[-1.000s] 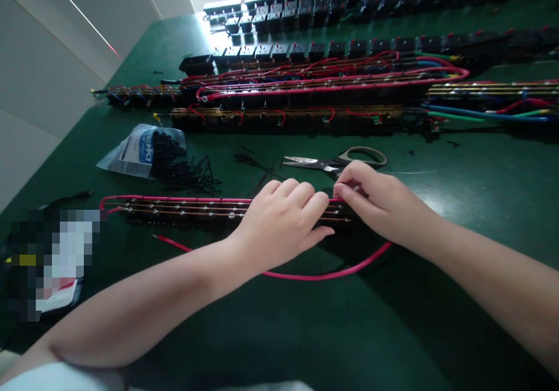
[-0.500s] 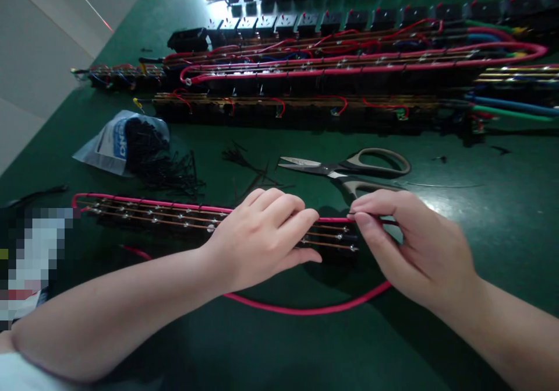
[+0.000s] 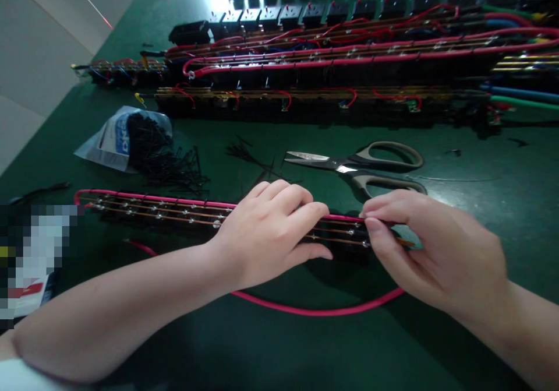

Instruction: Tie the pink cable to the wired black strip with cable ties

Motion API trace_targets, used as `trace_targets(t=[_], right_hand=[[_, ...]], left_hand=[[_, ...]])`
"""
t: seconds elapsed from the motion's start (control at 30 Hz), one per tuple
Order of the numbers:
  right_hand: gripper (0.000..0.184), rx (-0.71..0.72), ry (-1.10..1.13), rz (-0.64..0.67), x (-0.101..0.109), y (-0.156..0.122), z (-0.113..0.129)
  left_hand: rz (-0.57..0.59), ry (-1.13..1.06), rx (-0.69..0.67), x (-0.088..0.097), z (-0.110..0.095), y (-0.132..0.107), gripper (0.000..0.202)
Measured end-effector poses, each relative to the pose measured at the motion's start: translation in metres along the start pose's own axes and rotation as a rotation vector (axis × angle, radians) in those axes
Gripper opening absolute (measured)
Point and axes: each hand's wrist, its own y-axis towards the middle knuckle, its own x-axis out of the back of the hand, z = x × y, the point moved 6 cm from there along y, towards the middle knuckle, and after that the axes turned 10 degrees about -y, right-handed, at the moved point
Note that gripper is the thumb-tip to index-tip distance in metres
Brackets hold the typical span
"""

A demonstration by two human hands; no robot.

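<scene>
A narrow black strip with copper bars and solder joints lies along the table. My left hand lies across it, thumb on the near side and bent fingers over the far side, closed on it. A red cable runs along its far edge, bound by small black ties, and loops round in front. At the strip's right end my right hand pinches a thin black cable tie beside the red cable; the fingers mostly hide it. A yellow tip shows under that hand.
Scissors lie just beyond my hands. An open plastic bag spills black cable ties at left; several more ties lie loose beside it. Wired socket strips fill the back of the green table.
The view has shifted slightly, so most things sit a little further right. My right hand has turned slightly at the strip's end, and the yellow tip now shows. My left hand keeps its hold.
</scene>
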Motion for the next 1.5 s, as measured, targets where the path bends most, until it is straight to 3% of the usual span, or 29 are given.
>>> trace_targets(t=[0.13,0.33,0.47,0.57,0.7,1.0,1.27,1.5], right_hand=[[0.012,0.06,-0.033,-0.007,0.002,0.003,0.004],[0.015,0.4,-0.117,-0.062,0.006,-0.001,0.036],[0.02,0.501,-0.12,-0.041,0.007,-0.007,0.049],[0.022,0.485,-0.069,-0.039,0.012,-0.009,0.049],[0.016,0.481,-0.043,0.067,0.013,-0.01,0.047],[0.015,0.365,-0.01,0.055,0.019,-0.018,0.036],[0.013,0.339,-0.11,-0.004,0.006,-0.004,0.033],[0.011,0.348,-0.127,0.021,-0.002,-0.001,0.031]], left_hand=[[0.009,-0.05,0.029,-0.001,0.002,0.0,0.038],[-0.045,-0.099,0.023,0.001,0.004,-0.001,0.029],[-0.061,-0.069,-0.015,0.002,0.002,-0.002,0.024],[-0.077,-0.052,-0.033,0.003,0.001,-0.004,0.024],[-0.074,-0.039,-0.032,0.003,0.001,-0.004,0.024],[-0.053,0.001,-0.06,0.002,0.001,-0.003,0.027],[-0.011,0.04,-0.028,-0.001,0.001,-0.001,0.038],[-0.024,-0.016,-0.048,-0.001,-0.001,0.0,0.03]])
